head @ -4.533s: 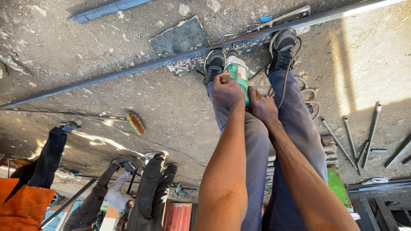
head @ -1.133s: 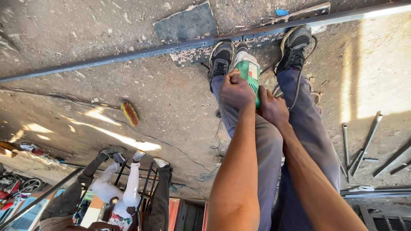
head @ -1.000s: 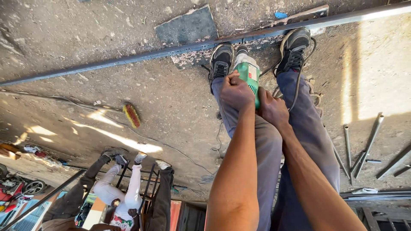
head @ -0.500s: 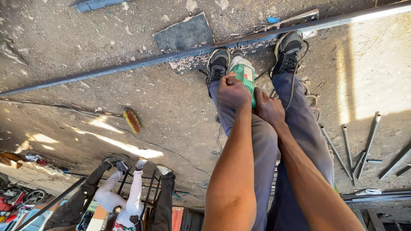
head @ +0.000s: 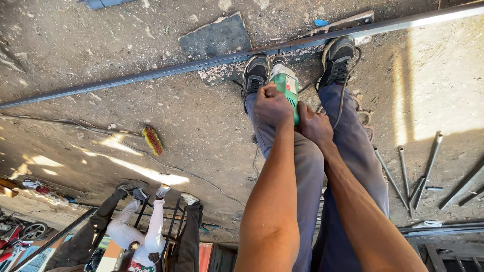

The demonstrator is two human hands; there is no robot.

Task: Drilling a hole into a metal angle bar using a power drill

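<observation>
Broadly, the view looks down on a rough concrete floor (head: 201,131) in patchy sun and shade. At far left, near the lower edge, other people stand around a dark metal frame (head: 171,226); one wears white trousers (head: 143,229), the others dark ones. Further in, a red and yellow brush (head: 152,140) lies on the floor by itself, with a thin cable (head: 191,174) trailing past it. A long steel bar (head: 151,75) crosses the whole scene from left edge to upper right, passing over a dark flat slab (head: 217,38).

At centre, the person's left shoe (head: 255,74) and right shoe (head: 337,59) are planted just beside the bar, legs in grey-blue trousers. Between the shoes sits a green power tool (head: 286,86), its head down against the bar. The left hand (head: 272,105) is closed over the tool's body from the left side, fingers curled tight around it. The right hand (head: 313,126) sits lower, against the rear end of the tool; it appears closed there, though its fingers are hidden behind the tool and the other arm. The tool's black cord (head: 348,80) loops across the right shoe and leg.

To the right, several loose steel rods (head: 418,176) lie spread on the floor in shade, well apart from the tool.
</observation>
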